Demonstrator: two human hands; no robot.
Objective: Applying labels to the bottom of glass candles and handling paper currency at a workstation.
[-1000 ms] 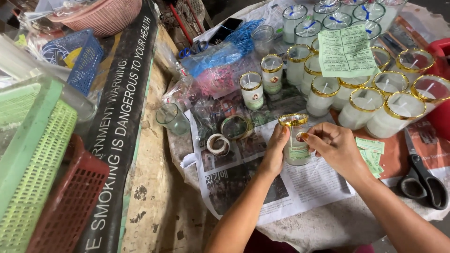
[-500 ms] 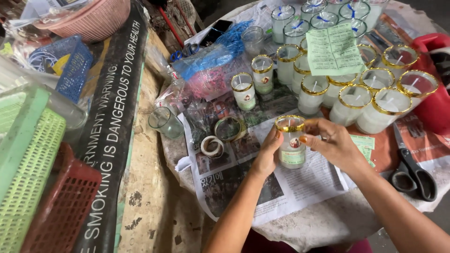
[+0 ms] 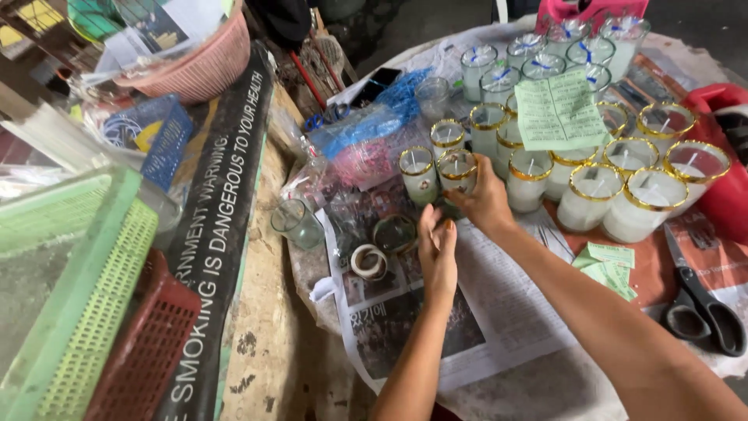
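The candle glass (image 3: 456, 173), gold-rimmed and filled with white wax, stands on the surface (image 3: 499, 296) at the near edge of a row of like glasses, just beside a second glass (image 3: 417, 173) on its left. Judged from the layout, this glass is being set in among finished ones: many filled glasses (image 3: 615, 195) stand behind and to the right, while an empty glass (image 3: 294, 224) and a tape roll (image 3: 369, 261) lie apart on the newspaper. The right hand (image 3: 485, 201) is curled around the candle glass from the near side, fingers closed on it. The left hand (image 3: 436, 249) is half-open, fingers extended just below the glass; contact cannot be told. Scissors (image 3: 701, 300) lie at right.
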